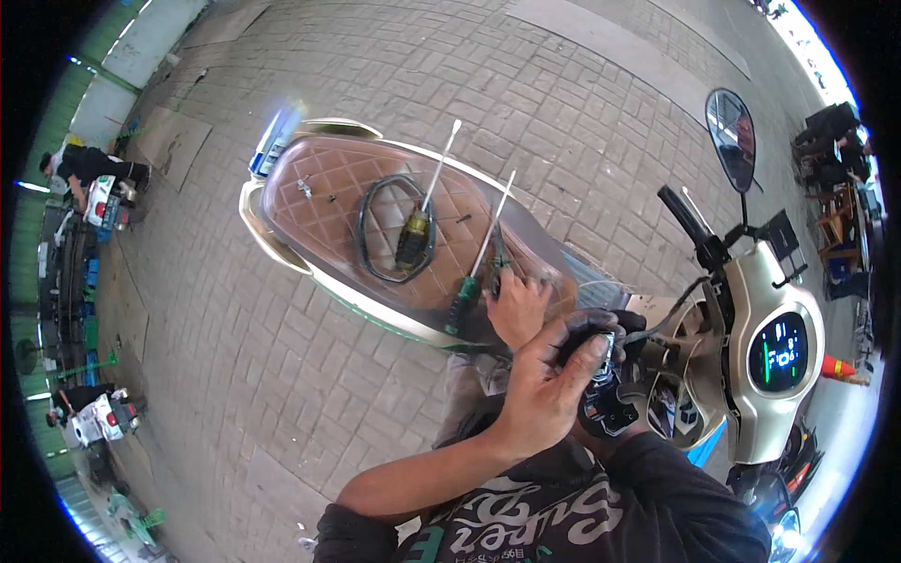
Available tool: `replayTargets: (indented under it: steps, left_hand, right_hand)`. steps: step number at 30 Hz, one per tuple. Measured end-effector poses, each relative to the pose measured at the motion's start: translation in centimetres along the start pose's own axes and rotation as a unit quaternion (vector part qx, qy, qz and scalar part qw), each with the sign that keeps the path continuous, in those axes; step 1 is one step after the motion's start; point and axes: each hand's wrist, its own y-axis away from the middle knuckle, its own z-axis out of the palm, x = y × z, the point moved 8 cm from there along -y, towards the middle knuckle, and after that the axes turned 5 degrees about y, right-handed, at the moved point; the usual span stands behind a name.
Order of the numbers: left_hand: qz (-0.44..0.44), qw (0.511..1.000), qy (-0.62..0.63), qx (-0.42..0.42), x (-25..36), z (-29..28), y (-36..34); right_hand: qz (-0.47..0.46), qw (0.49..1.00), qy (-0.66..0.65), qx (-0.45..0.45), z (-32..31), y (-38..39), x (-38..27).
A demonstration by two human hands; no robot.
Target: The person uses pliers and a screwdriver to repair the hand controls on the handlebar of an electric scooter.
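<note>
My left hand [556, 373], its fingers blackened, is closed on a small shiny metal piece [606, 355] under the thumb. A black part with orange marks [610, 410] shows just below; I cannot tell if they are joined. My right hand [522, 305] is lower, at the near edge of a brown quilted scooter seat [319, 211], its fingers round dark pliers [500, 255]. My left hand hides much of the right forearm. Beside the pliers lies a green-handled screwdriver [465, 302]. A yellow-and-black-handled screwdriver [413, 236] rests in a loop of black cable [362, 225].
The cream handlebar cover [751, 281] with lit display [778, 357], grip [685, 214] and mirror [731, 136] rises on the right. A blue can [276, 141] stands at the seat's far-left end. Small metal bits [304, 187] lie on the seat. A person [99, 169] works on another scooter far left.
</note>
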Motion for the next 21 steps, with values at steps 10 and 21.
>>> replayTargets:
  steps: [10, 21]
  left_hand:
    - [-0.105, 0.985, -0.115, -0.070, 1.6, -1.5, -4.6]
    - [-0.144, 0.983, -0.042, -0.106, 0.9, -2.5, -7.5]
  right_hand:
    - [-0.105, 0.969, -0.215, 0.055, -4.0, -5.3, -10.3]
    - [-0.051, 0.984, -0.162, -0.053, 0.9, -10.1, -13.0]
